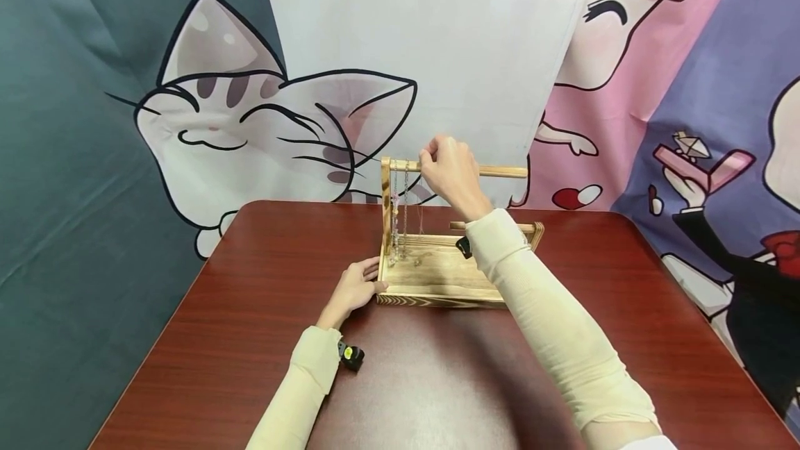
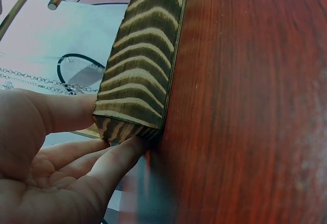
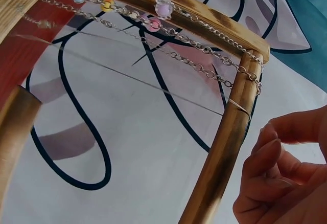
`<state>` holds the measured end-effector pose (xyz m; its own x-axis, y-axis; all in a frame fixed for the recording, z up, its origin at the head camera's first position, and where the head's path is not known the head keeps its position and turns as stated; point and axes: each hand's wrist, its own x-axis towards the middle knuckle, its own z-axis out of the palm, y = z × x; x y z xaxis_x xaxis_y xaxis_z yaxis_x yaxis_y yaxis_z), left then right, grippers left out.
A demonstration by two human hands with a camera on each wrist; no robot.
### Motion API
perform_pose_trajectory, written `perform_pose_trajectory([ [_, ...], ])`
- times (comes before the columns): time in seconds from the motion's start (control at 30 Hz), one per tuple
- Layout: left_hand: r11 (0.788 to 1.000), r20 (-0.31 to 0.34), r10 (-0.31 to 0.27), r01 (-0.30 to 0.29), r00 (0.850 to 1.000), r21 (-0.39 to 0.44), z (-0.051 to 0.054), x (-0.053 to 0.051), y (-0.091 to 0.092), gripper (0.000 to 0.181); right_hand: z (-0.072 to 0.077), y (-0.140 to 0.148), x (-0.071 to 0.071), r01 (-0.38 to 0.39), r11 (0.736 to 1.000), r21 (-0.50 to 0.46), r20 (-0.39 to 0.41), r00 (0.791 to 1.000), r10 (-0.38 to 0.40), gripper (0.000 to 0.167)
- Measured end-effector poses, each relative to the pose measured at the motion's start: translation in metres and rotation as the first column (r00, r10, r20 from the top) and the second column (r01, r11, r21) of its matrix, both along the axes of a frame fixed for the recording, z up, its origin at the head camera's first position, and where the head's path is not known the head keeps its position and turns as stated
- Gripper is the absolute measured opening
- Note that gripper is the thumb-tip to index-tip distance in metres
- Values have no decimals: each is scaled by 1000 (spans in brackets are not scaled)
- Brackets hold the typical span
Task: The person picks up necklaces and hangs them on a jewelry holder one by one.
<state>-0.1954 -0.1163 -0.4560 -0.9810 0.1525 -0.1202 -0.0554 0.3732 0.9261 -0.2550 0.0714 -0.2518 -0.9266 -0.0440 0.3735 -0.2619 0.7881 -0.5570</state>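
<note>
A wooden jewelry stand (image 1: 444, 301) has a tray base and a high rod (image 1: 503, 171). At its front left corner my left hand (image 1: 351, 290) grips the tray edge, thumb on one side and fingers on the other, as the left wrist view shows. My right hand (image 1: 453, 169) is at the high rod, fingers loosely bent. In the right wrist view its fingertips (image 3: 268, 141) sit just off the rod, nothing visible between them. Near them a thin necklace (image 3: 153, 84) loops over the rod, partly blurred. A beaded necklace (image 3: 107, 5) and silver chains (image 3: 196, 69) hang beside it.
A lower, shorter rod (image 1: 458, 226) stands at the stand's right, partly behind my right sleeve. The stand rests on a reddish-brown table (image 1: 300, 248). Behind the table hangs a cloth backdrop (image 1: 437, 33) with cartoon figures.
</note>
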Motion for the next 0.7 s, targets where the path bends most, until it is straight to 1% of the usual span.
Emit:
perform_pose_trajectory([
  [0.13,1000,1,11,-11,1000,-7,2,-1,-1,60,-6,2,4,-11,1000,-28,-42,999,9,17],
  [0.2,1000,-6,15,-15,1000,-8,2,-2,0,60,-11,5,7,-33,998,-62,-71,997,29,17],
  [0.27,1000,-8,12,-12,1000,-9,1,-2,0,60,-20,9,13,-63,993,-103,-83,995,54,17],
  [0.37,1000,-4,-4,4,1000,-9,-3,-1,2,60,-39,17,24,-94,984,-150,-62,994,85,16],
  [0.5,1000,5,-11,11,1000,-2,-5,1,3,61,-70,26,38,-91,981,-172,8,996,94,15],
  [0.6,1000,-5,2,-2,1000,3,-4,1,2,61,-89,29,44,-97,978,-183,46,993,107,14],
  [0.7,1000,-20,3,-3,1000,-3,-2,-1,2,60,-107,31,47,-121,970,-208,88,986,142,13],
])
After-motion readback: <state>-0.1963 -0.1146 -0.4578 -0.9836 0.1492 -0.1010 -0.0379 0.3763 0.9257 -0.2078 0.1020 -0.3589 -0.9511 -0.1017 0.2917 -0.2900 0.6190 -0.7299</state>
